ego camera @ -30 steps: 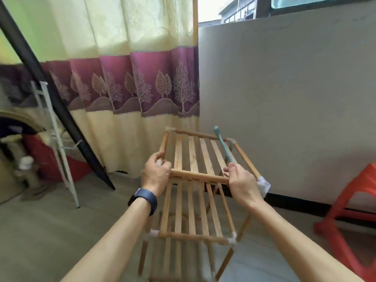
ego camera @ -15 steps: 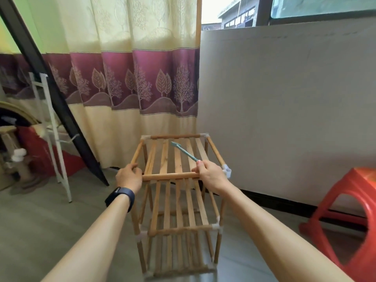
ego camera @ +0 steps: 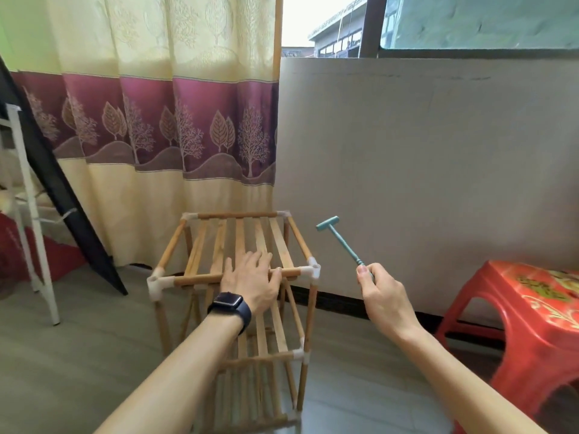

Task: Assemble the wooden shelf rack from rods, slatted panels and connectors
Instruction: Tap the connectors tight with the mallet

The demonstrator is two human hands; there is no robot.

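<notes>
The wooden shelf rack (ego camera: 200,245) stands upright on the floor, built of rods, slatted panels and white corner connectors (ego camera: 314,268). Its top slatted panel faces up, with lower tiers visible beneath. My left hand (ego camera: 250,277) rests flat with fingers straight on the top panel's front rod and slats. To the right of the rack, my right hand (ego camera: 380,294) grips the handle of a small teal hammer (ego camera: 340,238), whose head points up and left, clear of the rack.
A red plastic stool (ego camera: 529,311) stands at the right. A curtain (ego camera: 156,120) and a grey wall (ego camera: 423,170) lie behind the rack. A black slanted board (ego camera: 62,195) and a white metal frame (ego camera: 29,208) stand at the left.
The rack went from tilted and held by both hands to standing on the floor. My left hand let go and lies flat on top. My right hand moved off to the right with the hammer.
</notes>
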